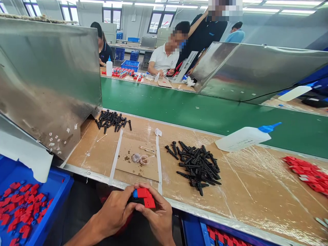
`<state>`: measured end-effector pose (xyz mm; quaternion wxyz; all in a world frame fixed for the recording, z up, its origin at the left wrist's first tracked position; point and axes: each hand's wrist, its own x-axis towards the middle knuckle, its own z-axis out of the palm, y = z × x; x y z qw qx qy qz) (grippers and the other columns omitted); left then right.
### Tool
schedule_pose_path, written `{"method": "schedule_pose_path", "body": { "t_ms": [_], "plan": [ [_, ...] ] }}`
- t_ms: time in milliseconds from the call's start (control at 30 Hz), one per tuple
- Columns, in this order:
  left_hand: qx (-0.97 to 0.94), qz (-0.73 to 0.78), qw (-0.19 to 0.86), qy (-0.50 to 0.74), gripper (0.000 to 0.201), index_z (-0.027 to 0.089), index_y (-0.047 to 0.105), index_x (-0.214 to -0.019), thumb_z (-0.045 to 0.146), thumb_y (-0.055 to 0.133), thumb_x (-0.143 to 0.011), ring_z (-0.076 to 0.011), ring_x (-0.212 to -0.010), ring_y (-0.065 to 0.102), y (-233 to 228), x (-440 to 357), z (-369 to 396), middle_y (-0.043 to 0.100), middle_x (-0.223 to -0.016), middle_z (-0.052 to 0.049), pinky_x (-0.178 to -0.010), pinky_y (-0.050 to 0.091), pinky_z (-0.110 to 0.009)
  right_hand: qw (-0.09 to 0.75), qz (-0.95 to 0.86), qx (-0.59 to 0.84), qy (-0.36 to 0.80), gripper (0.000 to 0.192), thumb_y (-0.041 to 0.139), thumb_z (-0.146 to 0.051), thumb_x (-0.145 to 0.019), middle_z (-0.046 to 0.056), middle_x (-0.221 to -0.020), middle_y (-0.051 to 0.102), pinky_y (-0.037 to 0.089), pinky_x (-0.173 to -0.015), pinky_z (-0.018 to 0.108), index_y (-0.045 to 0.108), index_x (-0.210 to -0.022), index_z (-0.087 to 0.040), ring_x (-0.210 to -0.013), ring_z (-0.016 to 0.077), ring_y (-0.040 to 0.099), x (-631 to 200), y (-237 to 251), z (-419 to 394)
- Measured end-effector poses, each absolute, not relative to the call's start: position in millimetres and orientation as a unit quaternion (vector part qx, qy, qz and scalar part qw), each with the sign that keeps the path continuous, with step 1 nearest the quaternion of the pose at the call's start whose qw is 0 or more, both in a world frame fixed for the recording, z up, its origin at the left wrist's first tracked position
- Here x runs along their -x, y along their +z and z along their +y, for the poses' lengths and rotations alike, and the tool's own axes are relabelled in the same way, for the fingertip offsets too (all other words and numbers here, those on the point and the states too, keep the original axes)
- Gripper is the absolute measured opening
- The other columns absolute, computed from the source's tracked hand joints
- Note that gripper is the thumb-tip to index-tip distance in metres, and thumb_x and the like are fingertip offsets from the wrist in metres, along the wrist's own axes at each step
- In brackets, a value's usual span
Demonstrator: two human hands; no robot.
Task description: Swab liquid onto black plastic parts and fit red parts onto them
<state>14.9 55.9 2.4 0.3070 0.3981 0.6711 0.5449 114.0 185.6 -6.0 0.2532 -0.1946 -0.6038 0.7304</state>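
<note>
At the bench edge, your left hand [116, 212] and right hand [157, 218] both pinch 1 red-and-blue plastic part [144, 197], held at 6 o'clock of the cardboard work mat [133, 153]. Black pins [197, 164] lie at 2 o'clock. A loosened pinch could drop the part below the bench.

1. A long green conveyor belt [205, 109] runs across the room between two rows of workbenches.
2. The near bench [256, 191] is brown board under clear film, edged with a metal strip.
3. Slanted sheet-metal screens stand at the left [48, 75] and the right [256, 68].
4. Dark-framed windows [159, 20] line the far wall.
5. Long ceiling lamps [282, 3] give bright, even light.
6. Blue crates [130, 65] sit behind the far bench.
</note>
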Motion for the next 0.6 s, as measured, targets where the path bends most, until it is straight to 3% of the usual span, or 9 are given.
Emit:
{"method": "schedule_pose_path", "body": {
  "t_ms": [33,100,167,233,333,400,467,533,600],
  "plan": [
    [-0.358,0.645,0.343,0.581,0.034,0.025,0.058,-0.125,0.037,0.051,-0.094,-0.0207,-0.087,0.065,0.6,-16.3,57.9,0.069,-0.096,-0.007,-0.078,0.047,-0.028,0.245,-0.598,0.196,0.738,0.052,0.088,-0.038,-0.059,0.003,-0.108,0.073,0.052,-0.092,0.034,0.073,-0.108,-0.034,-0.101,0.0268,0.066,-113.1,-6.6,185.5],
    [-0.255,0.529,0.454,0.67,0.032,0.022,0.063,-0.106,0.047,0.047,-0.094,-0.0101,-0.047,0.047,-3.4,-18.4,62.2,0.05,-0.058,0.004,-0.05,0.04,-0.021,0.229,-0.591,0.196,0.749,0.054,0.083,-0.046,-0.065,0.005,-0.115,0.071,0.049,-0.097,0.036,0.07,-0.116,-0.033,-0.107,0.0269,0.065,-111.0,-6.3,185.3],
    [-0.154,0.385,0.551,0.724,0.038,0.02,0.06,-0.095,0.055,0.044,-0.092,-0.0044,-0.033,0.016,-7.7,-19.1,65.7,0.023,-0.049,0.011,-0.038,0.021,-0.018,0.215,-0.595,0.213,0.745,0.045,0.071,-0.049,-0.078,0.005,-0.111,0.072,0.05,-0.096,0.036,0.068,-0.119,-0.031,-0.102,0.0244,0.066,-108.0,-4.4,185.1],
    [-0.1,0.312,0.598,0.732,0.04,0.019,0.059,-0.094,0.058,0.048,-0.089,-0.0027,-0.033,0.005,-12.2,-19.5,67.5,0.016,-0.048,0.013,-0.036,0.016,-0.017,0.207,-0.603,0.244,0.73,0.038,0.061,-0.046,-0.087,0.005,-0.094,0.075,0.052,-0.09,0.035,0.068,-0.119,-0.028,-0.089,0.0212,0.068,-105.0,-1.2,184.4],
    [-0.075,0.374,0.582,0.718,0.041,0.019,0.061,-0.094,0.059,0.058,-0.083,-0.0026,-0.033,0.014,-19.3,-26.0,68.4,0.023,-0.047,0.012,-0.037,0.019,-0.016,0.219,-0.593,0.262,0.729,0.038,0.064,-0.041,-0.085,0.005,-0.087,0.074,0.054,-0.085,0.033,0.068,-0.119,-0.025,-0.087,0.0216,0.068,-105.1,6.0,181.1],
    [-0.067,0.485,0.522,0.698,0.043,0.022,0.062,-0.098,0.06,0.065,-0.077,-0.0059,-0.04,0.037,-23.5,-35.0,69.5,0.043,-0.053,0.008,-0.041,0.031,-0.016,0.244,-0.593,0.265,0.72,0.041,0.072,-0.032,-0.078,0.005,-0.096,0.074,0.054,-0.085,0.032,0.068,-0.118,-0.024,-0.093,0.0227,0.068,-110.9,12.4,178.0],
    [-0.085,0.593,0.452,0.661,0.048,0.028,0.063,-0.106,0.061,0.068,-0.072,-0.0153,-0.069,0.06,-26.3,-42.9,73.1,0.065,-0.082,-0.001,-0.059,0.049,-0.022,0.283,-0.612,0.27,0.687,0.044,0.075,-0.022,-0.07,0.005,-0.099,0.074,0.054,-0.084,0.03,0.07,-0.113,-0.023,-0.094,0.0227,0.068,-120.6,18.6,177.7],
    [-0.166,0.644,0.417,0.62,0.051,0.031,0.064,-0.11,0.064,0.067,-0.07,-0.0239,-0.099,0.061,-27.9,-45.2,81.0,0.068,-0.107,-0.003,-0.08,0.052,-0.028,0.324,-0.625,0.284,0.652,0.042,0.073,-0.019,-0.067,0.004,-0.098,0.075,0.054,-0.084,0.03,0.072,-0.109,-0.021,-0.09,0.0218,0.068,-134.0,22.7,183.9],
    [-0.268,0.662,0.398,0.576,0.051,0.03,0.065,-0.111,0.064,0.064,-0.073,-0.0258,-0.101,0.061,-30.1,-41.5,93.0,0.069,-0.103,-0.002,-0.083,0.051,-0.028,0.365,-0.614,0.306,0.63,0.041,0.073,-0.02,-0.068,0.004,-0.097,0.075,0.054,-0.085,0.031,0.071,-0.109,-0.02,-0.088,0.0219,0.069,-153.1,23.0,197.5]
  ]
}}
